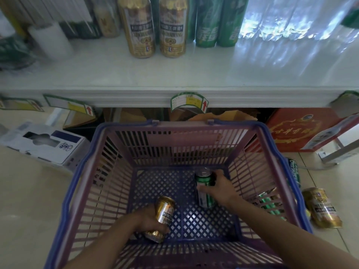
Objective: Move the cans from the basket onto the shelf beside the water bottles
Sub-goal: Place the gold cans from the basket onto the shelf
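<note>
Both my hands reach down into the purple and blue plastic basket. My left hand grips a gold can lying tilted near the basket's front left. My right hand wraps around a green can at the middle right of the basket floor. Above, the white shelf carries two gold cans and two green cans, with wrapped water bottles to their right.
On the floor right of the basket lie a gold can and green cans, seen partly through the basket wall. A red carton and a white box sit under the shelf. Price tags hang on the shelf edge.
</note>
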